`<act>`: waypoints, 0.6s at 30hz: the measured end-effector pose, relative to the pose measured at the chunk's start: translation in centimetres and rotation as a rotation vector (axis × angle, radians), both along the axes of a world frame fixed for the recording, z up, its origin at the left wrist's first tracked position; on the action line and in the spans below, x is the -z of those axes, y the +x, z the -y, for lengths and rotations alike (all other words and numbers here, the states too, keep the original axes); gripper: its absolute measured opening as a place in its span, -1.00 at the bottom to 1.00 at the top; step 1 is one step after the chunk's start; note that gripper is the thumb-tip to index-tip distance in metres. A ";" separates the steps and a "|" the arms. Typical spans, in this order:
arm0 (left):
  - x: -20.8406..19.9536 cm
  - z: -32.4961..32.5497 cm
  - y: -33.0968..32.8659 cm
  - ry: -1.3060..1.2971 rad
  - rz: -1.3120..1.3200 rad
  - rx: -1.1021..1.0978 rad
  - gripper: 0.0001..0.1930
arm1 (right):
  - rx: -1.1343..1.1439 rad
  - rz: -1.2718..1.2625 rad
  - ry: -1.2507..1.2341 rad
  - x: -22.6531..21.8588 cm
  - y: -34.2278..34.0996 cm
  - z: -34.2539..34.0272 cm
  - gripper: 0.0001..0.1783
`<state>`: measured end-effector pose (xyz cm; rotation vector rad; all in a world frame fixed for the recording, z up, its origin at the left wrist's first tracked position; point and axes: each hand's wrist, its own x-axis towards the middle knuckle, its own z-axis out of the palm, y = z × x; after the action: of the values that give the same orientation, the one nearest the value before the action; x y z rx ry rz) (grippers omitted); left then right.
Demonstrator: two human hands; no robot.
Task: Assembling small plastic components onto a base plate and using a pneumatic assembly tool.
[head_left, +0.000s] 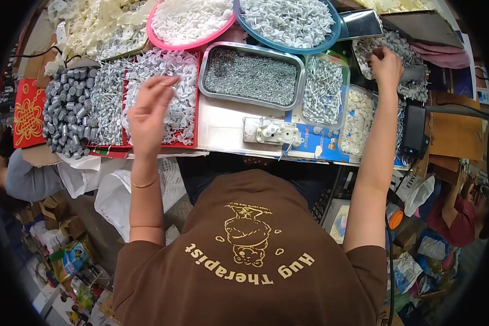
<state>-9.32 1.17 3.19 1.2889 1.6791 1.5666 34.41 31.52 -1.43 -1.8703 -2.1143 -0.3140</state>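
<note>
My left hand [148,111] hovers over a red tray [196,127] heaped with small white plastic parts [187,103]. Its fingers are half bent, spread apart and slightly blurred, and I see nothing between them. At the far right my right hand [387,64] reaches into a box of small grey-white parts [392,44]. Those fingers point down and are pinched together; whatever they hold is hidden. Between my arms, near the table's front edge, a small white plastic mechanism [270,132] with round pieces on top lies untouched.
A metal tray of small screws [252,79] stands in the middle. Behind it are a pink basin [153,33] and a teal basin [336,30] of parts. Grey cylinders [70,111] lie left; clear tubs [342,81] and a black device [414,130] stand right. People sit at both sides.
</note>
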 end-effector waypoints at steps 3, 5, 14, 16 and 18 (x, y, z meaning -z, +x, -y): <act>0.5 0.7 2.3 -0.051 -0.038 0.133 -0.79 | -0.177 0.020 0.347 -0.4 1.0 0.0 -0.73; 1.1 0.5 3.9 -0.051 -0.064 0.185 -0.78 | 0.024 -0.304 0.132 -1.7 -0.6 1.2 -0.75; 2.1 0.4 8.4 -0.020 -0.056 0.386 -0.82 | -0.238 -1.186 -0.194 -7.6 -7.4 15.5 -0.75; 1.8 1.1 8.7 -0.029 -0.062 0.372 -0.82 | -0.330 -1.203 -0.211 -6.6 -7.9 18.2 -0.80; 2.1 1.1 9.1 -0.057 -0.076 0.407 -0.80 | -0.378 -1.158 -0.278 -6.7 -8.7 21.2 -0.85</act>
<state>-0.25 0.07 1.10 1.5594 1.3803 1.2348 25.70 10.35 5.24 -1.1755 -1.5907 0.9536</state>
